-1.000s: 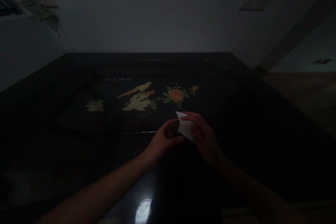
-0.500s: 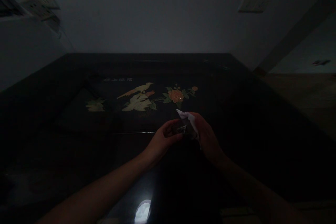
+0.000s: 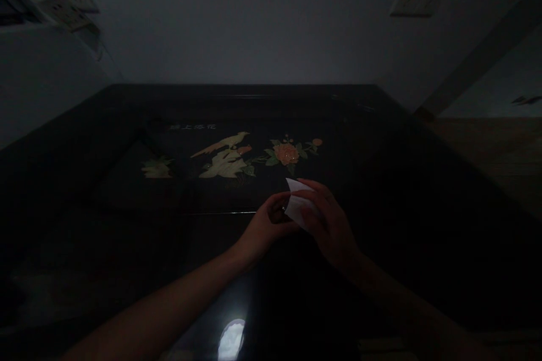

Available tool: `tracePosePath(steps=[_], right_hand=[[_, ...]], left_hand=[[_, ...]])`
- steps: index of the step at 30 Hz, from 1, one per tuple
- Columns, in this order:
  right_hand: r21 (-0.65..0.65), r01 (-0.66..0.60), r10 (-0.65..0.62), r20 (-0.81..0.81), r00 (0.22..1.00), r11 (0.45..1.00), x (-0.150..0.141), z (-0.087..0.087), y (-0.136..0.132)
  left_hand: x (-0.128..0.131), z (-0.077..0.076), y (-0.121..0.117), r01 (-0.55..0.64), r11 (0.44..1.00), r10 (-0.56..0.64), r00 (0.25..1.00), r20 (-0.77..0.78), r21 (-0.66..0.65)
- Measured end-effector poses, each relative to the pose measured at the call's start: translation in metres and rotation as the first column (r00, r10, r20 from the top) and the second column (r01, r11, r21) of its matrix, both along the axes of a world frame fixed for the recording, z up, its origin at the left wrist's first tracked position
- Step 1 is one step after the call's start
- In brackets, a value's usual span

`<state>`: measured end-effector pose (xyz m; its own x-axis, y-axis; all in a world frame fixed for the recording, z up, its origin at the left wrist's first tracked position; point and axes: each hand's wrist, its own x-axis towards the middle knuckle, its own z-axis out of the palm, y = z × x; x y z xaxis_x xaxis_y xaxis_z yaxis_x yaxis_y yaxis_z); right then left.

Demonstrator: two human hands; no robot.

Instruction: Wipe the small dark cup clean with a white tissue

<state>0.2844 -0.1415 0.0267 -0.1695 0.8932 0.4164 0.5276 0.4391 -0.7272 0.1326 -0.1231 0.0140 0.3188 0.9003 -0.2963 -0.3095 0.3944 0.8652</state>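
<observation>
Two forearms slanting inward from either side, hands close together
Left hand curls, thumb below, index finger arched above; right hand sits just beside it, fingers bent toward the left

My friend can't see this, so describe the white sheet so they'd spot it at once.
Start at the big dark, glossy table against the wall and find the orange flower decorating its top. Just below it in the view, the right hand holds the white sheet beside the left hand. Its pale surface and pointed corner set it apart from the dim hands.
</observation>
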Motion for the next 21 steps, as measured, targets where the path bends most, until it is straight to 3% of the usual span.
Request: tracePosePath(steps=[4,7,12,15,17,21], right_hand=[[-0.068,0.004,-0.014,-0.147,0.989,0.998,0.000,0.000,0.003],[-0.193,0.006,-0.066,-0.307,0.949,0.981,0.000,0.000,0.007],[-0.425,-0.111,-0.167,-0.564,0.808,0.898,0.000,-0.009,0.015],[-0.496,-0.155,-0.236,-0.637,0.734,0.854,0.000,-0.014,0.016],[-0.478,-0.140,-0.219,-0.619,0.754,0.867,0.000,-0.014,0.014],[-0.290,-0.023,-0.101,-0.403,0.909,0.957,0.001,-0.005,0.007]], left_hand=[[-0.001,-0.003,0.000,0.019,1.000,-0.019,1.000,0.007,0.013],[-0.002,-0.006,0.001,0.050,0.998,-0.050,0.999,0.013,0.024],[-0.003,-0.005,0.000,0.053,0.999,-0.053,0.996,0.079,0.002],[-0.003,-0.002,0.000,0.054,0.998,-0.052,0.993,0.104,-0.014],[-0.002,-0.002,-0.001,0.051,0.998,-0.049,0.993,0.112,-0.023],[-0.002,-0.002,-0.001,0.021,0.999,-0.017,0.993,0.114,-0.031]])
